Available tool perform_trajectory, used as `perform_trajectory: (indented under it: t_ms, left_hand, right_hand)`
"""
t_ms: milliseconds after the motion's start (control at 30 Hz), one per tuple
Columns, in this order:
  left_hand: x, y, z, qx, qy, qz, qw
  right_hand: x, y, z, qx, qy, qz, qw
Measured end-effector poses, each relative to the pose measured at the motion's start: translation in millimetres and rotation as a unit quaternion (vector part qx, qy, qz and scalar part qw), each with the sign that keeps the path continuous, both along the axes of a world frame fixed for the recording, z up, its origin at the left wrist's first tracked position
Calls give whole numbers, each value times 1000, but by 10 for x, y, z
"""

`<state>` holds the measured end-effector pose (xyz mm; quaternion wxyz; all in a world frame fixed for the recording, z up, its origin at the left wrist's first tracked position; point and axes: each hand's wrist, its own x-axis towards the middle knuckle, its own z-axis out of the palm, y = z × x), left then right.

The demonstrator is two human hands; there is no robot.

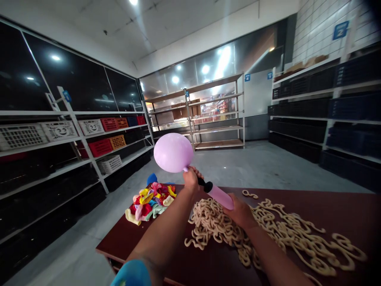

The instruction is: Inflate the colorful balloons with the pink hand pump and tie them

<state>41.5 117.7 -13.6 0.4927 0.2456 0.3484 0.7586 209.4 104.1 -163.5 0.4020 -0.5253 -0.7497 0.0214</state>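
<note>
A pale purple balloon [173,153], round and inflated, stands out above the table's far edge. My left hand [192,178] is closed around the balloon's neck where it meets the black end of a hand pump. The pump's pink barrel [220,197] slopes down to the right, and my right hand [238,211] grips its lower end. Below the pump lies a heap of beige, coiled, rope-like pieces [212,222]. Left of my forearm is a pile of limp, many-coloured balloons [149,203].
The dark red table [119,242] carries both piles, and more beige coils [297,234] spread to the right. Shelves with crates [101,147] line the left side. A metal rack [218,129] stands at the back, and dark bins [300,109] fill shelving on the right.
</note>
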Motion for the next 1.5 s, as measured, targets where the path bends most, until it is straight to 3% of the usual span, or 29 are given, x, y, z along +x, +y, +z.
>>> perform_trajectory:
  t_ms: [100, 300, 400, 500, 733, 833, 967, 1167, 1267, 1367, 1500]
  left_hand:
    - [-164, -3, 124, 6, 7, 3, 1000]
    - [-704, 5, 556, 41, 12, 33, 999]
    - [-824, 10, 649, 55, 9, 45, 997]
    - [-726, 11, 567, 48, 0, 45, 998]
    - [-74, -30, 124, 10, -8, -8, 1000]
    - [26, -38, 49, -3, -12, -8, 1000]
    - [-160, -19, 152, 10, 3, -1, 1000]
    - [-692, -11, 624, 51, 18, 34, 998]
    - [-829, -11, 753, 66, 14, 43, 997]
    - [-788, -3, 685, 64, 8, 46, 997]
    - [-495, 5, 384, 41, 2, 24, 999]
  right_hand:
    - [6, 7, 6, 8, -6, -10, 1000]
    - [9, 22, 21, 26, 0, -13, 1000]
    - [-1, 18, 25, 31, 1, -9, 999]
    - [-13, 19, 6, 24, 1, -7, 1000]
    - [-22, -5, 2, 29, 4, 4, 1000]
    - [-16, -17, 33, 22, 0, 6, 1000]
    - [-6, -15, 55, 18, -4, 2, 1000]
    - [6, -4, 57, 24, -8, -23, 999]
    - [-1, 3, 43, 20, -3, -28, 999]
    - [-13, 4, 25, 12, 2, -20, 1000]
    - [-31, -3, 16, 25, -4, -16, 1000]
